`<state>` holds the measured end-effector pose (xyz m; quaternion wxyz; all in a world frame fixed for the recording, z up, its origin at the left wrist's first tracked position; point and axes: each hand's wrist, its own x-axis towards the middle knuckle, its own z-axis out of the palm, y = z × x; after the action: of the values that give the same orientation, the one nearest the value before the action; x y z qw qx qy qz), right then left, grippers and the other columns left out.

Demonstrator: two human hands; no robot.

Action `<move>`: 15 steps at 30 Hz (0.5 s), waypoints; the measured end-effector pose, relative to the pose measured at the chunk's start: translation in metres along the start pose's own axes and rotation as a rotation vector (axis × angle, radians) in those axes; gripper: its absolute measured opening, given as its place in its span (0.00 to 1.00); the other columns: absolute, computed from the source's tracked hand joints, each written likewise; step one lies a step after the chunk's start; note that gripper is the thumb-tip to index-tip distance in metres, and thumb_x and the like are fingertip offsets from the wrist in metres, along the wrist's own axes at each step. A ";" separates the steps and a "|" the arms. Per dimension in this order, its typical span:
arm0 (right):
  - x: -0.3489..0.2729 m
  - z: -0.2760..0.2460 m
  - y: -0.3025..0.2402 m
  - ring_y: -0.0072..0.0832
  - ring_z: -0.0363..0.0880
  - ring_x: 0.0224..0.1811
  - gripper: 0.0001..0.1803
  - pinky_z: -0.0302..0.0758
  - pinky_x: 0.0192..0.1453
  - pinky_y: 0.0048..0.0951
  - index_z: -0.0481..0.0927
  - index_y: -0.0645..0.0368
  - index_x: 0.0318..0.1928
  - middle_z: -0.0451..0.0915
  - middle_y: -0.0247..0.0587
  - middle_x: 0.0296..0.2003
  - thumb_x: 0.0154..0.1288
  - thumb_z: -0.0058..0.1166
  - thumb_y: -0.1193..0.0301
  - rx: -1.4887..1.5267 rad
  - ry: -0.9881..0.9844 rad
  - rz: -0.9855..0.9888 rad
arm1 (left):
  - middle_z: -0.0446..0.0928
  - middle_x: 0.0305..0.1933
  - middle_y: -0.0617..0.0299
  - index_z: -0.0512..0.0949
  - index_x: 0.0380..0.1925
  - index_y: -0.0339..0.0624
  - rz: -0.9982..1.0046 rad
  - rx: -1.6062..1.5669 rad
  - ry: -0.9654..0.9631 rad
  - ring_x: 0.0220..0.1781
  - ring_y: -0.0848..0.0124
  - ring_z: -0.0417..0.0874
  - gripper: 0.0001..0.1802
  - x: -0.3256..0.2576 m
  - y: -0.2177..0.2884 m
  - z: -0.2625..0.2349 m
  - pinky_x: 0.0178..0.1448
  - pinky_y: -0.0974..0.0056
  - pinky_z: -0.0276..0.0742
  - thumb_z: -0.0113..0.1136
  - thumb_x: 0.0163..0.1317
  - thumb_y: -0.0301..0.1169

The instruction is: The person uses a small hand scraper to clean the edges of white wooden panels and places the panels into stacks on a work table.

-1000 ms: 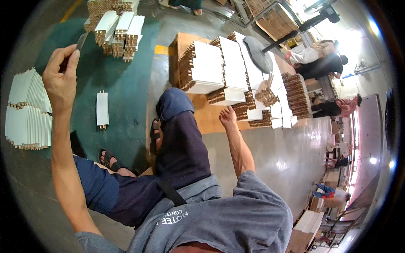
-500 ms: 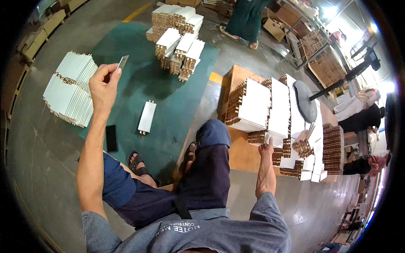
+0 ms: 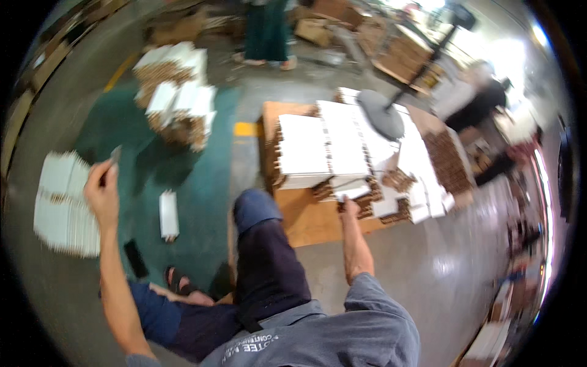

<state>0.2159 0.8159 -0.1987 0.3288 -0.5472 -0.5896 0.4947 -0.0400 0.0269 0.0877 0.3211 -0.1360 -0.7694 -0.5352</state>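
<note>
My left hand (image 3: 103,191) is raised beside the stack of pale boards on the left, its thumb and fingers pinching a small thin metal blade (image 3: 116,154) that points up. Out to the right, my right hand (image 3: 350,209) is closed on the near end of a white board (image 3: 348,188) at the front of the stacked white boards (image 3: 304,144); blur softens the fingers. A short bundle of white strips (image 3: 169,215) with brown ends lies alone on the green mat (image 3: 202,202) between my hands.
Pale boards (image 3: 64,205) stand packed at far left, near a black phone (image 3: 136,258). More white bundles (image 3: 177,101) are piled on the mat's far part. A dark round base with a pole (image 3: 380,116) rests on the right-hand boards. People stand at the back and right.
The view has swung to the right, so everything sits further left and blurs. My right hand is still at the same white board, and my left still pinches the metal blade.
</note>
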 end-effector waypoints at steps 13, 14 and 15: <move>-0.346 0.025 -0.156 0.40 0.78 0.59 0.37 0.83 0.58 0.42 0.64 0.66 0.67 0.77 0.51 0.59 0.53 0.54 0.75 0.930 -0.913 -0.023 | 0.72 0.34 0.68 0.80 0.43 0.30 -0.052 0.106 -0.113 0.33 0.79 0.68 0.08 0.008 -0.004 -0.029 0.38 0.72 0.66 0.58 0.70 0.25; -0.345 0.031 -0.166 0.42 0.76 0.62 0.39 0.80 0.62 0.44 0.62 0.66 0.68 0.74 0.54 0.62 0.53 0.53 0.75 0.925 -0.986 -0.060 | 0.72 0.34 0.68 0.80 0.43 0.30 -0.057 0.109 -0.106 0.33 0.79 0.68 0.08 0.009 -0.002 -0.027 0.38 0.72 0.66 0.58 0.70 0.25; -0.357 0.039 -0.185 0.42 0.76 0.63 0.39 0.79 0.64 0.45 0.61 0.66 0.69 0.74 0.55 0.63 0.54 0.53 0.75 0.972 -1.002 -0.059 | 0.72 0.34 0.68 0.80 0.43 0.30 -0.061 0.119 -0.098 0.34 0.79 0.69 0.08 0.009 -0.002 -0.026 0.39 0.72 0.66 0.58 0.70 0.25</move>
<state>0.1861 0.4765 0.0195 0.2380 -0.0276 -0.3965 0.8862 -0.0389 0.0015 0.0977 0.2741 -0.1194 -0.8183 -0.4909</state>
